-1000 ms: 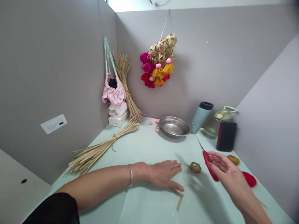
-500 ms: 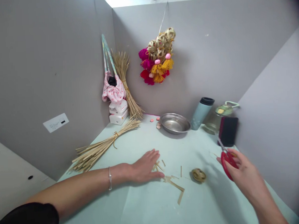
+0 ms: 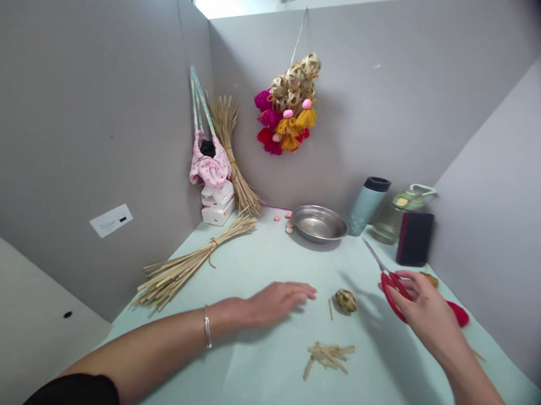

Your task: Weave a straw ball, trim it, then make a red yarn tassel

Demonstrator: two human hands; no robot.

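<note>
Head view: your right hand curls around the red-handled scissors, right of the woven ball, which rests on the pale desk between your hands. Your left hand, left of the ball, has its fingers stretched and close together; whether it touches the desk, I cannot tell. Short strips lie heaped on the ball's near side. Beyond the ball sits a metal bowl; well left of the ball lies a straw bundle, and a tasselled ornament hangs against the gray wall behind.
</note>
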